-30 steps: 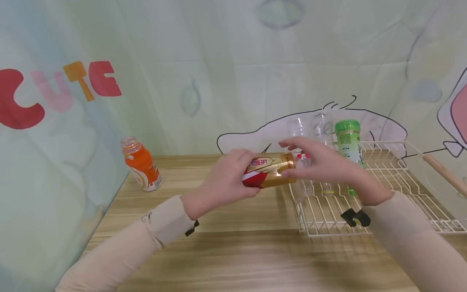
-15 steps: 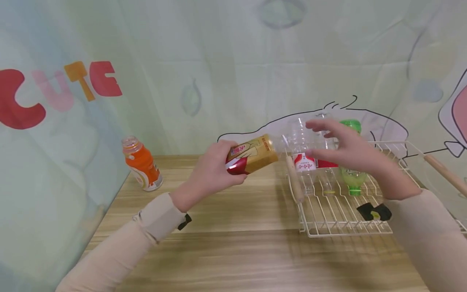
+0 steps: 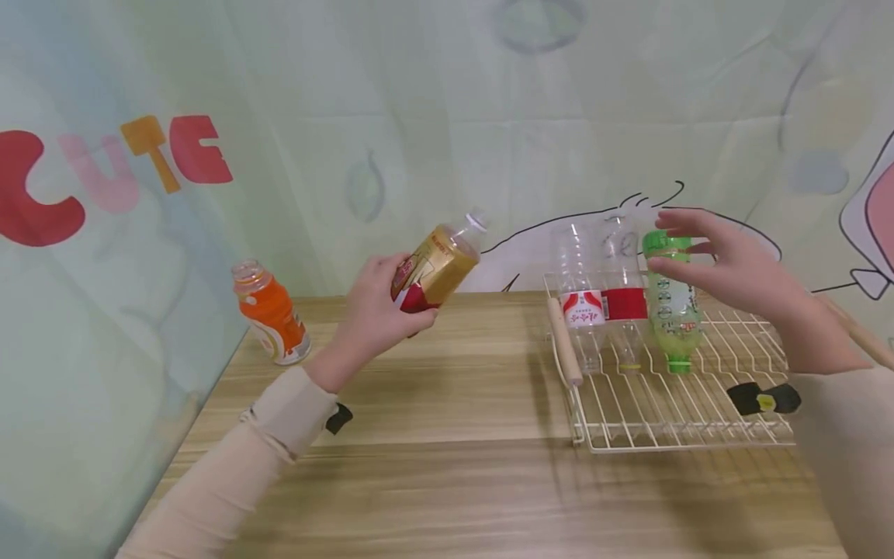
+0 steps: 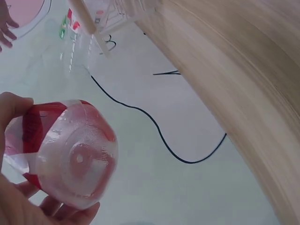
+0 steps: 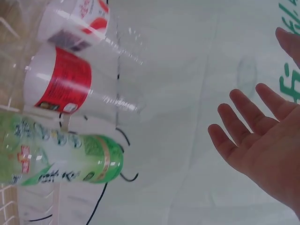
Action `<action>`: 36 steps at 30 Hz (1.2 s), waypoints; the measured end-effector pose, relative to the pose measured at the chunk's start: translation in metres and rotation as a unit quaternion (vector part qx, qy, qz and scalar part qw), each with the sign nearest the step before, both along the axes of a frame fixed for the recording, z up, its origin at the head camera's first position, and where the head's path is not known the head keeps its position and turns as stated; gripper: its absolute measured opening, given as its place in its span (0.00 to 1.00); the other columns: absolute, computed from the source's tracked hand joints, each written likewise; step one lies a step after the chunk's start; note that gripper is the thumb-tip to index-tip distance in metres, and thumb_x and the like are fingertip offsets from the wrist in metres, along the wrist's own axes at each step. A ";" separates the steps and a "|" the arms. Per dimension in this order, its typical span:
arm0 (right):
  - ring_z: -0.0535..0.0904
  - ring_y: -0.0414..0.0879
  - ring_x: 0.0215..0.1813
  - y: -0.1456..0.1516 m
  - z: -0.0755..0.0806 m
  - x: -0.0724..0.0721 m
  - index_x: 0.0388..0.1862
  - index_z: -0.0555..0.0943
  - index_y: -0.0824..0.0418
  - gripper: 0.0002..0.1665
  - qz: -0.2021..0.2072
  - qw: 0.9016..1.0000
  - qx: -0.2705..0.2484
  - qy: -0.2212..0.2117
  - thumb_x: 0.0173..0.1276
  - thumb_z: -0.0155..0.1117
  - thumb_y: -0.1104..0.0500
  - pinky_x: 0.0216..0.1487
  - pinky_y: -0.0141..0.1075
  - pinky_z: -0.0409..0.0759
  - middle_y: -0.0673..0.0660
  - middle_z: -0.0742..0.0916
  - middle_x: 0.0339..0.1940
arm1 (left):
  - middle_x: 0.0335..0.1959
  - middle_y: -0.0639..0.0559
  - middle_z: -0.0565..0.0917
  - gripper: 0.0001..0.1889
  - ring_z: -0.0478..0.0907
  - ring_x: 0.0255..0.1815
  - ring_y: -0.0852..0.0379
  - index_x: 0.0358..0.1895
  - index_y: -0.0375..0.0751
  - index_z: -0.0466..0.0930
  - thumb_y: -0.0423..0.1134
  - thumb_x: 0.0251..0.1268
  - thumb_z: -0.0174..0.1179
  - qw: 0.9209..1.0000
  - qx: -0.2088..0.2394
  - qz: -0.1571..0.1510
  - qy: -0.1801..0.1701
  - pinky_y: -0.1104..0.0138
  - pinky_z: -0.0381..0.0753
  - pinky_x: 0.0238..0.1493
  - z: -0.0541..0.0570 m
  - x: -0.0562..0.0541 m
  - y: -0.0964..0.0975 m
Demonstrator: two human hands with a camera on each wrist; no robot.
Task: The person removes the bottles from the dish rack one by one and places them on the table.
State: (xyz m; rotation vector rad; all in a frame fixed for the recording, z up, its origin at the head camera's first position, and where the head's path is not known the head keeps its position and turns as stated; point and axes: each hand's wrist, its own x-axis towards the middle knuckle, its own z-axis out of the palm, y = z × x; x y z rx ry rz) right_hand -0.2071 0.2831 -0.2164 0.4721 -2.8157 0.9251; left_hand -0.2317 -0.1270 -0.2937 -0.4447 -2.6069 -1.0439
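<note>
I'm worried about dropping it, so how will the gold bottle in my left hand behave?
The gold bottle is probably light, as no drink shows through its clear base. Its glossy label may feel slippery. Being see-through plastic, it could dent if squeezed hard.

In the left wrist view, the left hand holds a red-and-clear bottle, with the thumb at the upper side and the other fingers below. The base of this bottle faces the camera. At the upper left edge, the right hand appears only partly, its fingers spread. Near the top there is a wooden handle on a white rack. The desk crosses the right side diagonally, next to a pale cloth with black lines.
</note>
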 end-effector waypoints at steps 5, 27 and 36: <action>0.61 0.67 0.68 0.015 -0.002 -0.004 0.76 0.55 0.58 0.42 -0.020 1.000 -0.001 -0.013 0.70 0.60 0.50 0.58 0.63 0.63 0.66 0.65 0.72 | 0.56 0.44 0.69 0.38 0.68 0.54 0.47 0.65 0.40 0.64 0.46 0.49 0.70 0.999 0.033 0.032 -0.021 0.53 0.80 0.47 -0.005 -0.008 -0.013; 0.55 0.72 0.71 0.051 -0.028 -0.034 0.78 0.42 0.62 0.50 -0.076 0.993 -0.014 -0.091 0.71 0.53 0.41 0.59 0.70 0.60 0.71 0.57 0.75 | 0.63 0.40 0.64 0.40 0.64 0.62 0.45 0.67 0.38 0.54 0.44 0.56 0.68 0.977 0.171 0.125 -0.027 0.50 0.70 0.63 -0.033 -0.026 -0.049; 0.56 0.75 0.70 0.060 -0.041 -0.042 0.78 0.40 0.66 0.52 -0.082 0.992 -0.014 -0.098 0.71 0.53 0.40 0.60 0.68 0.63 0.75 0.56 0.74 | 0.65 0.40 0.62 0.41 0.61 0.66 0.45 0.67 0.37 0.52 0.44 0.58 0.67 0.966 0.201 0.155 -0.045 0.50 0.64 0.68 -0.048 -0.032 -0.057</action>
